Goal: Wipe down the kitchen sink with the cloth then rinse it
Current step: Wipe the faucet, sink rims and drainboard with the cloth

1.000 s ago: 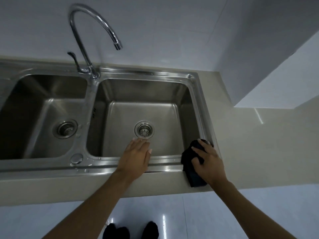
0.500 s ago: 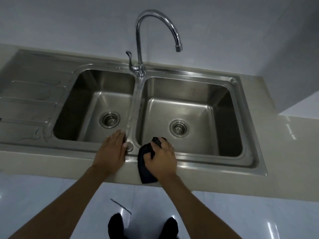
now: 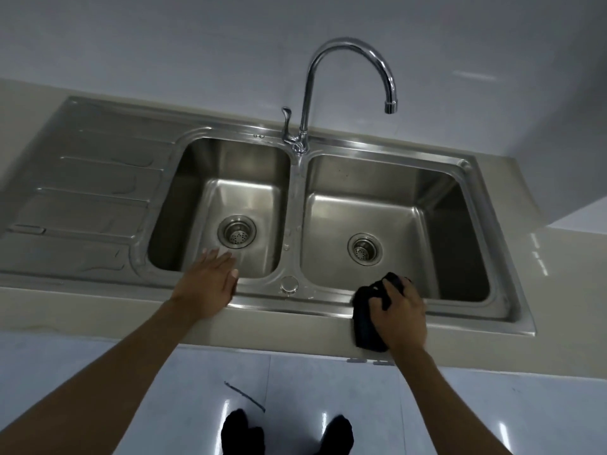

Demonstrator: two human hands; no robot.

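Dark cloth (image 3: 369, 318) bunched in right hand (image 3: 399, 311) on sink (image 3: 328, 305) front rim; left hand (image 3: 207, 284) flat, fingers straight, probably touching rim.

The faucet (image 3: 345, 90) stands behind two basins (image 3: 377, 205), drainboard (image 3: 82, 198) to their left.

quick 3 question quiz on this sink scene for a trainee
1. True or false: the left hand holds the cloth.
2. The faucet spout ends above: A) the left basin, B) the right basin, C) the drainboard.
3. Fill in: the right hand grips the cloth on the front ____ of the sink.
Key: 1 false; 2 B; 3 rim.
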